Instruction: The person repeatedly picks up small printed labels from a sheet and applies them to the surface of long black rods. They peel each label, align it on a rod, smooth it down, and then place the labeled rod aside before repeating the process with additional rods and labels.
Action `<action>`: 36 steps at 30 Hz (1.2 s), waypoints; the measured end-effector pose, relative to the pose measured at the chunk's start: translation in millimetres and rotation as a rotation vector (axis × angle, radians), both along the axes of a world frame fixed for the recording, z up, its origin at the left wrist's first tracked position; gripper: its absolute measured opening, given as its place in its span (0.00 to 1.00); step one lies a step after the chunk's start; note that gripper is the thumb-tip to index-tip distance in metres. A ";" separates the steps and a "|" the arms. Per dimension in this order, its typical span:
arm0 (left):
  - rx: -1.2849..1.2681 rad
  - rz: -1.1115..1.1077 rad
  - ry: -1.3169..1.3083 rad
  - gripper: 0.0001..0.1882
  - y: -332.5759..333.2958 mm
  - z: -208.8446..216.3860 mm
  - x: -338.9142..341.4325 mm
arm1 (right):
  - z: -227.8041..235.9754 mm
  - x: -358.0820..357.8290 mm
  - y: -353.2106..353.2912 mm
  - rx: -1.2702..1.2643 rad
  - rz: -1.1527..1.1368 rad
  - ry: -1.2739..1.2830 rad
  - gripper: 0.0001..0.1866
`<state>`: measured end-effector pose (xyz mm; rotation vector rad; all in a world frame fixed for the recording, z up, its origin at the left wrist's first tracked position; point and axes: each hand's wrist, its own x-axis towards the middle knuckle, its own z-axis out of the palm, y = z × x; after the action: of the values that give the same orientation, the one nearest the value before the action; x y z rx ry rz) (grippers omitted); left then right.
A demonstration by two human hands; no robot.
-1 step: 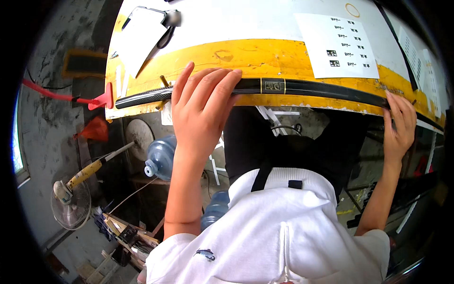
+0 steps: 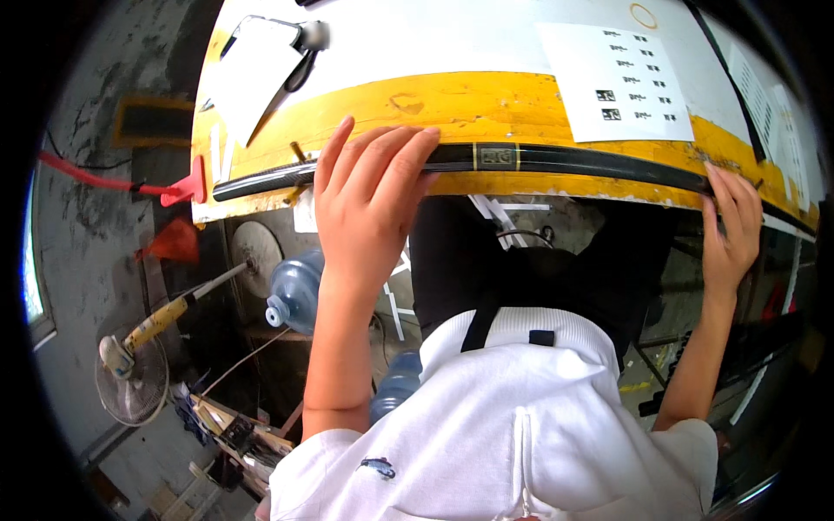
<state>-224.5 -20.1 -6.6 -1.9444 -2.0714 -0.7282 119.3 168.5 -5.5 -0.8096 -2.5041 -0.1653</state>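
A white bench (image 2: 434, 39) with a yellow front band spans the top of the frame — a plain white paper sheet (image 2: 256, 74) lies at upper left. A red T-shaped piece (image 2: 187, 185) shows at left; a round wire-caged fan (image 2: 130, 386) at lower left; a translucent blue plastic jug (image 2: 300, 291) — left of centre.

Printed sheet (image 2: 618, 85) on yellow-edged table (image 2: 486, 100)

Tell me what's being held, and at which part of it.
A long black rod: the left hand holds it left of the gold-edged label, the right hand toward its right end.
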 end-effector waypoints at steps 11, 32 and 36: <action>0.000 0.019 -0.018 0.20 0.9 -7.2 1.0 | -2.0 -6.4 -0.7 -0.021 -0.036 0.147 0.16; -0.378 -0.402 0.048 0.39 152.4 0.5 3.2 | 12.4 -108.8 35.9 -0.521 0.069 -0.060 0.17; -0.403 -0.403 0.104 0.44 158.3 -6.4 7.5 | 12.7 -107.2 37.3 -0.552 0.064 -0.048 0.15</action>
<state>-216.9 138.2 -13.0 -2.6018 -1.8949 -0.2715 12.2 205.9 7.2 -0.9344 -2.6477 0.5584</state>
